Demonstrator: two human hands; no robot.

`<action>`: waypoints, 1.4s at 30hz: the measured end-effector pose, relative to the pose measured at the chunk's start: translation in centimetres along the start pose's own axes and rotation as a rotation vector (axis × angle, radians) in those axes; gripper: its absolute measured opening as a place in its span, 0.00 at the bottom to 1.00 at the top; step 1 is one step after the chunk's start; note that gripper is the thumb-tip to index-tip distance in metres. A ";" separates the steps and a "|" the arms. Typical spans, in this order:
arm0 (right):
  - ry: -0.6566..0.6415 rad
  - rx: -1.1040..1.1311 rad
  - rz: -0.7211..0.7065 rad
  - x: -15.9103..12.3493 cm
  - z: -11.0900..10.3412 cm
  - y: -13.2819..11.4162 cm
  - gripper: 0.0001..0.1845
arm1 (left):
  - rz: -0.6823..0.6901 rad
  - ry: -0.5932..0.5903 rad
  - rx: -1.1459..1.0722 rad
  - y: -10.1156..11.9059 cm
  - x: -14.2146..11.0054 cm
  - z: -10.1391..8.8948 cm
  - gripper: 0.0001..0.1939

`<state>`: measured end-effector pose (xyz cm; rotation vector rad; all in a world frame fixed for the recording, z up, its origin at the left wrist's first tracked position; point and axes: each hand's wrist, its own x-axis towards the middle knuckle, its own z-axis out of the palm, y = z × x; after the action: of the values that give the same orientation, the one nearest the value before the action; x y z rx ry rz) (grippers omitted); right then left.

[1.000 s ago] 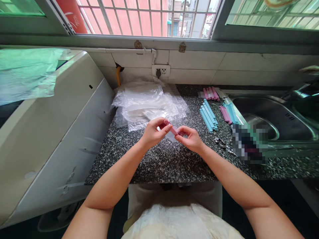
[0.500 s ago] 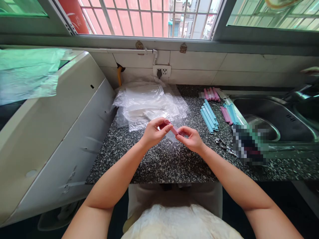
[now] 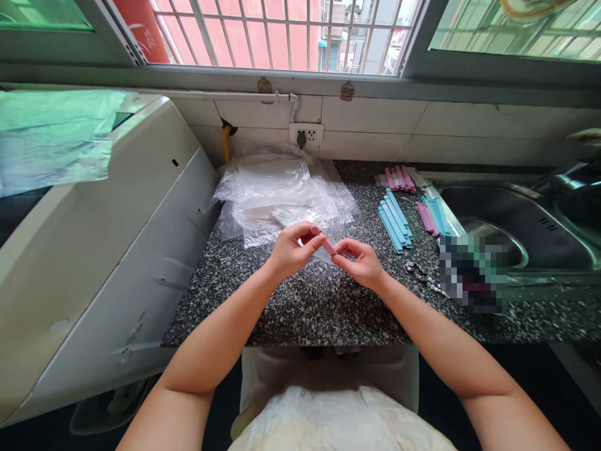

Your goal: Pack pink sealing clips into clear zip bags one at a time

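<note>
Between my hands, over the countertop, is a slim pink bag clip [image 3: 330, 246], slanting down to the right. My left hand [image 3: 297, 249] is closed on its upper left end, thumb and fingers pinching it. At the lower right end, the fingertips of my right hand [image 3: 359, 260] grip the same clip. Just behind my hands lies a loose pile of clear plastic bags [image 3: 277, 188]. To the right is a stack of light blue clips [image 3: 394, 220]. Beyond it are pink clips [image 3: 400, 179], with a mixed pink and blue bundle [image 3: 436, 216] beside the sink.
The speckled dark countertop [image 3: 300, 313] ends at an edge close to my body. At right are a steel sink [image 3: 516, 219], a blurred-out packet [image 3: 472, 275] and a crumpled shiny strip [image 3: 425, 279]. A white slanted appliance [image 3: 141, 250] borders the left. A wall socket [image 3: 306, 134] sits behind the bags.
</note>
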<state>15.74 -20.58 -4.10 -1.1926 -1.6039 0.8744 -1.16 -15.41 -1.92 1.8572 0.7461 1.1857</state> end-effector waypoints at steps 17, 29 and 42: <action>-0.001 -0.013 -0.001 0.0 0.0 0.1 0.09 | 0.003 -0.010 0.041 0.3 0.2 -0.2 0.10; -0.010 -0.006 0.021 0.0 0.0 0.1 0.10 | 0.014 0.016 0.017 0.3 0.2 -0.2 0.11; -0.021 -0.007 0.036 0.0 0.0 0.3 0.08 | -0.008 0.024 -0.011 0.2 0.2 -0.1 0.11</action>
<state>15.79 -20.55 -4.35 -1.2236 -1.6082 0.9077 -1.15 -15.29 -1.58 1.8326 0.7585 1.2060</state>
